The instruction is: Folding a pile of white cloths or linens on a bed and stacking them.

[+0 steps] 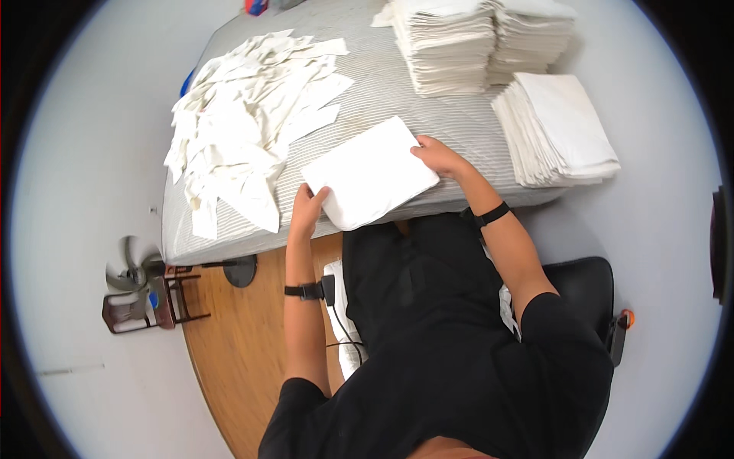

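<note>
Between my hands is a folded white cloth [371,174], a flat rectangle tilted at the near edge of the mattress. My left hand [309,205] grips its left side, thumb on top and fingers underneath. At its upper right edge my right hand [439,156] pinches it the same way. Left of the cloth spreads a loose heap of crumpled white cloths [237,115]. To the right, close to my right forearm, stands a stack of folded white cloths [562,126].
Two taller stacks of folded cloths [447,46] stand at the far right of the striped mattress [367,84]. A fan [131,269] and a dark-framed stool [183,298] are on the left by the wooden floor [237,344]. A black chair [585,291] is at my right.
</note>
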`<state>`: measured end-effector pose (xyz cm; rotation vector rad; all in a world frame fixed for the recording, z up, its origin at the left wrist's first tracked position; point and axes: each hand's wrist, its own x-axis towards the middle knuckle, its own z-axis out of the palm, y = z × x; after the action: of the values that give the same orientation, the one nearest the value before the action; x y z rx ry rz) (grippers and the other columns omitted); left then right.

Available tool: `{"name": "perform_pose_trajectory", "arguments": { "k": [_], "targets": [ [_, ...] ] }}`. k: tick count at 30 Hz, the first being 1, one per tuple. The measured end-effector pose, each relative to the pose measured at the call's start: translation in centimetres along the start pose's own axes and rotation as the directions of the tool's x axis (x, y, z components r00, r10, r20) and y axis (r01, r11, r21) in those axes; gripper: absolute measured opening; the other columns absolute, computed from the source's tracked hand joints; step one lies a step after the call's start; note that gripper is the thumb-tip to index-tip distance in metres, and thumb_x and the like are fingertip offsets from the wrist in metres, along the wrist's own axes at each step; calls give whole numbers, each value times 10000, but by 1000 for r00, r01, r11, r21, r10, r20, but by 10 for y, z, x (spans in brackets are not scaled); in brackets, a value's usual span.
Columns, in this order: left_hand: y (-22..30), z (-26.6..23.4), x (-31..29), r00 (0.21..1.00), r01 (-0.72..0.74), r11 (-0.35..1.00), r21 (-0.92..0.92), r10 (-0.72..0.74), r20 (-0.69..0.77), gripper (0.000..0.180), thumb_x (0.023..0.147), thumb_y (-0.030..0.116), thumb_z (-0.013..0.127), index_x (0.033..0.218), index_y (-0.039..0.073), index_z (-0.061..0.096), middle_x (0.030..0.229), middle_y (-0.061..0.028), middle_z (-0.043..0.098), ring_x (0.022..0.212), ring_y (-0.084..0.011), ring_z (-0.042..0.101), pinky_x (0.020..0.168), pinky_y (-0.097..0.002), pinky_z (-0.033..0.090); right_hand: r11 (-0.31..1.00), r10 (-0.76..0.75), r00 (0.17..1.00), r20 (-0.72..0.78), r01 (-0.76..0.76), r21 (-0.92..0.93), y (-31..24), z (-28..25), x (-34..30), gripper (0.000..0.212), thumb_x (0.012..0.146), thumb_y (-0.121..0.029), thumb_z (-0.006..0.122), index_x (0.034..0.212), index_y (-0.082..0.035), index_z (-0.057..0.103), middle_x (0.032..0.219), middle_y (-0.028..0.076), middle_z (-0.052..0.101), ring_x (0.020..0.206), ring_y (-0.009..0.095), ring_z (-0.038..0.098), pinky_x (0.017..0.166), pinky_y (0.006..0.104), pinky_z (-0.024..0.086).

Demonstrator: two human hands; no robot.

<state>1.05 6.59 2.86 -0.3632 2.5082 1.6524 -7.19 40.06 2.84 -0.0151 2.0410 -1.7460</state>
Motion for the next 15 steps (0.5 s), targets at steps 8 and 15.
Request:
{"name": "perform_pose_trajectory", "arguments": {
  "k": [8,15],
  "targets": [
    [66,86,-8,973,144,783,-606,-2,229,581,916,11,560,1431,-73,304,1301,-232,546,1147,-306,603,955,-395,526,920,-246,963,-108,197,-339,-44,-85,-96,389,976,-179,516,1257,89,509,1138,220,634,1027,270,620,882,368,487],
    [280,189,95,722,-336,808,-484,551,419,554,868,-31,560,1406,-27,427,1214,-169,621,1069,-216,623,894,-334,519,914,-276,800,-532,390,112,-100,-156,-227,383,956,-136,566,1286,41,484,1095,163,658,842,179,679,697,274,549]
  ]
}}
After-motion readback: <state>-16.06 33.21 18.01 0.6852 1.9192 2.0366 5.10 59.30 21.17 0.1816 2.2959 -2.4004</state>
